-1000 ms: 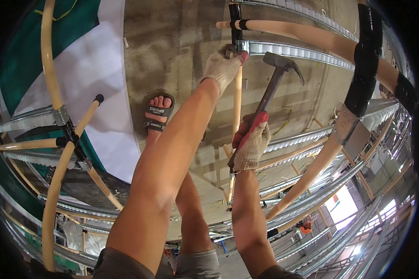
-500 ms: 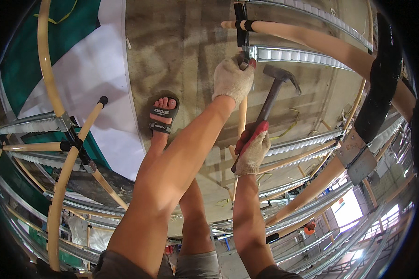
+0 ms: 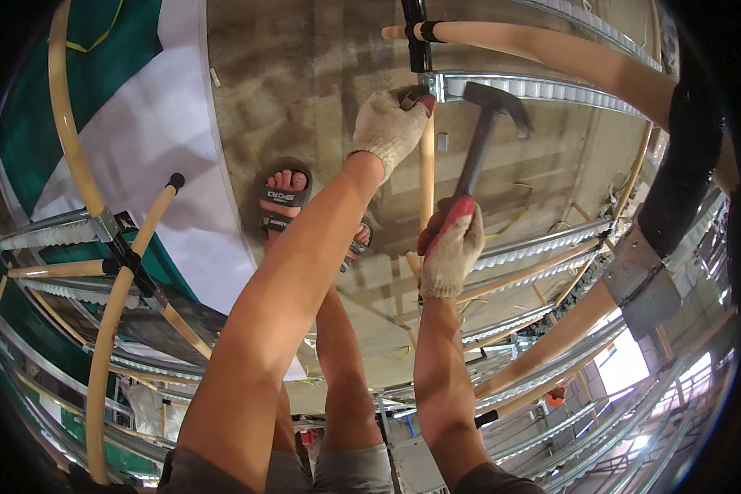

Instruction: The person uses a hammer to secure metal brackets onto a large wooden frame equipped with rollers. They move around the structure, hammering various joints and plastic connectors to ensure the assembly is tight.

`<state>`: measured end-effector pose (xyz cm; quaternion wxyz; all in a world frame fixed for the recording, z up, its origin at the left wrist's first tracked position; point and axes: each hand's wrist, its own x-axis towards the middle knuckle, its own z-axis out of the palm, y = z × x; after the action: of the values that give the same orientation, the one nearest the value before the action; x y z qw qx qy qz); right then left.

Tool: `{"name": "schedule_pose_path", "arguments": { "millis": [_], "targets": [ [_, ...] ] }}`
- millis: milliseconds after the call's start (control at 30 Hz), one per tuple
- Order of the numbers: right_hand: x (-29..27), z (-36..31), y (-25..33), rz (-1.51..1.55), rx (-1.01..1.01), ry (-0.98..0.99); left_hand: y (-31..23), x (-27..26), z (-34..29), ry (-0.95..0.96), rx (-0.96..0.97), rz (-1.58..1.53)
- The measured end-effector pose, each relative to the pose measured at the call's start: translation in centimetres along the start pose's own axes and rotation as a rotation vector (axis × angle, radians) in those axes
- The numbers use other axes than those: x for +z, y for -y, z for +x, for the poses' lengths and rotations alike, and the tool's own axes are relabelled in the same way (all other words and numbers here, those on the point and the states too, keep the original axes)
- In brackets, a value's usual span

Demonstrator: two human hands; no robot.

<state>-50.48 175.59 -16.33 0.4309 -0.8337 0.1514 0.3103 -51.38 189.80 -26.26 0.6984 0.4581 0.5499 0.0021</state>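
Grey-brown floor [image 3: 280, 99] spreads below both grips, and to the left of them we see a white sheet [image 3: 173, 148] beside green sheeting [image 3: 132, 49], both cut off by the upper border. We find the right hand [image 3: 453, 247], in a pale knit glove with red at the fingers, clenched round the handle of a claw hammer [image 3: 479, 156]. It slants away ahead of that grip, its head blurred, and we cannot tell whether the head touches the roller track [image 3: 564, 93] it overlaps in our view.

Ahead and to the left of the hammer grip, the left hand [image 3: 380, 128], gloved likewise, curls its fingers beside a tan pole [image 3: 426, 177], near a metal bracket [image 3: 435, 86]. Its glove hides most of a small dark piece [image 3: 412, 97] at the fingertips, so we cannot tell what this hand grasps. Just beyond it, the border crops a black joint [image 3: 417, 45].

Well to the right of the hammer grip, a thick black sleeve [image 3: 683, 169] fades into the dark rim. Nearer the body than the left grip, the left forearm [image 3: 321, 255] partly covers 2 dark sandals [image 3: 288, 198]. Behind the right grip, 1 orange thing [image 3: 556, 397] is too small for us to identify.
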Motion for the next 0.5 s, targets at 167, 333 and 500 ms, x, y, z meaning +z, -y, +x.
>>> {"name": "schedule_pose_path", "arguments": {
  "millis": [167,333,500],
  "targets": [
    [0.8,0.9,-2.8,0.089,-0.263,-0.101,0.8,-1.0,1.3,0.170,-0.091,-0.070],
    [0.8,4.0,-6.6,-0.355,-0.312,-0.013,1.6,-1.1,2.3,0.196,0.040,0.124],
    [1.0,0.3,-2.2,0.194,-0.358,-0.092,-0.2,-2.3,1.0,0.255,-0.086,0.220]
  ]
}}
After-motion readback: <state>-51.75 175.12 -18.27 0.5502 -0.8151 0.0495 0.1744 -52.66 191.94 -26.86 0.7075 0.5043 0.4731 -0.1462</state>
